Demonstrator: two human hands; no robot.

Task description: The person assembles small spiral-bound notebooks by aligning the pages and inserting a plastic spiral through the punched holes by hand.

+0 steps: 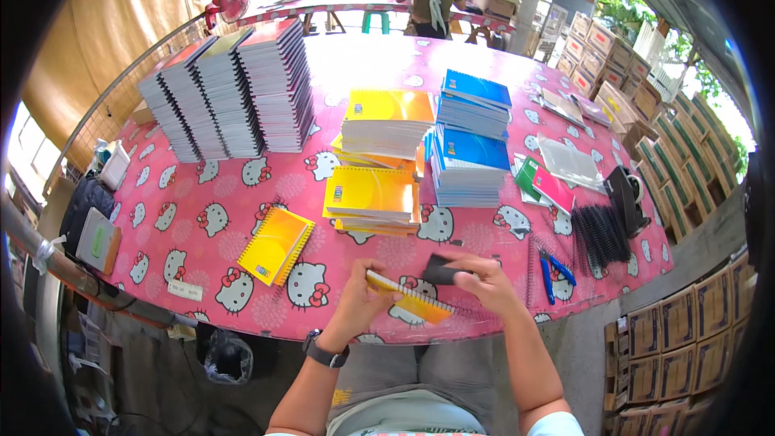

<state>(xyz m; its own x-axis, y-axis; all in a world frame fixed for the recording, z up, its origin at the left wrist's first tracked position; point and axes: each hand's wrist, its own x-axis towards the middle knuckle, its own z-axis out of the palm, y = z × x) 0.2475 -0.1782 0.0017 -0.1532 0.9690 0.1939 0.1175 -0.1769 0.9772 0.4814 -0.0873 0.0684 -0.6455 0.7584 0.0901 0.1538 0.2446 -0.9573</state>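
Observation:
My left hand, with a dark watch at its wrist, grips a small yellow notebook by one end, tilted above the near table edge. In my right hand is a black rectangular block, held just past the notebook; its exact kind does not show. A thin spiral coil seems to trail from the notebook toward my right wrist, but it is blurred. A yellow spiral-bound notebook lies left of my hands. Blue-handled pliers rest to the right, beside a bundle of black spiral coils.
Stacks of yellow notebooks and blue notebooks stand beyond my hands. Tall piles of spiral-bound notebooks rise at the far left. A black tape dispenser sits at the right edge. Another person is at a far table; cardboard boxes are stacked at right.

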